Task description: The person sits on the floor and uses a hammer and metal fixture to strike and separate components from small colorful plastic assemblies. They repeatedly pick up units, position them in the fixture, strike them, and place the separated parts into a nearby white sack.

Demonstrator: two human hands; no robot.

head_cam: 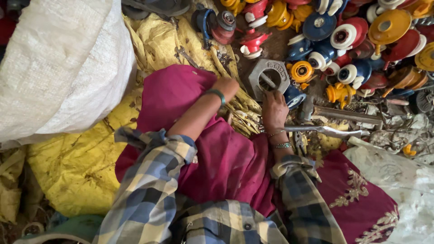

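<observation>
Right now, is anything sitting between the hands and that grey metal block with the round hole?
Nothing visible. The right hand already touches the grey metal block at its near edge; the left hand rests just beside it.

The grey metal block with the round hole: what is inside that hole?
A pale rod-like piece lies inside the hole of the grey metal block. The right hand covers the block's near edge, so its lower part and the hole's depth are hidden.

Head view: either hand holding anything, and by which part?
Cannot tell. Right hand rests at the grey metal block's near edge; left hand is fisted over yellow sacking.
</observation>
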